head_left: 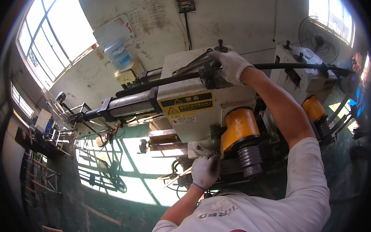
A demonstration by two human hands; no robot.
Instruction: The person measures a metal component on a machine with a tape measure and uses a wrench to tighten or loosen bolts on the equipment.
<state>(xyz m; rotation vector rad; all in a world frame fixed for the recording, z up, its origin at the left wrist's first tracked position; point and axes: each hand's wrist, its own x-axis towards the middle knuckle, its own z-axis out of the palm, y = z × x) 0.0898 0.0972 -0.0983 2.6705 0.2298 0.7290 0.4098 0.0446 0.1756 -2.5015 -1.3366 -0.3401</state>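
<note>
In front of me is a white machine housing with a yellow-and-black warning label. My right hand, in a white work glove, is on top of it with fingers curled over a black clamp block on a long black bar. Exactly what those fingers grip is partly hidden. Wrenches lie beside that hand on the housing. Lower down, my left hand, in a dirt-darkened white glove, is closed against a small metal block under the housing. Anything inside its fingers is hidden.
An orange motor cover with a ribbed dark cylinder juts toward me on the right. A second white machine stands farther right, near a fan. Back left are a water bottle and metal frames.
</note>
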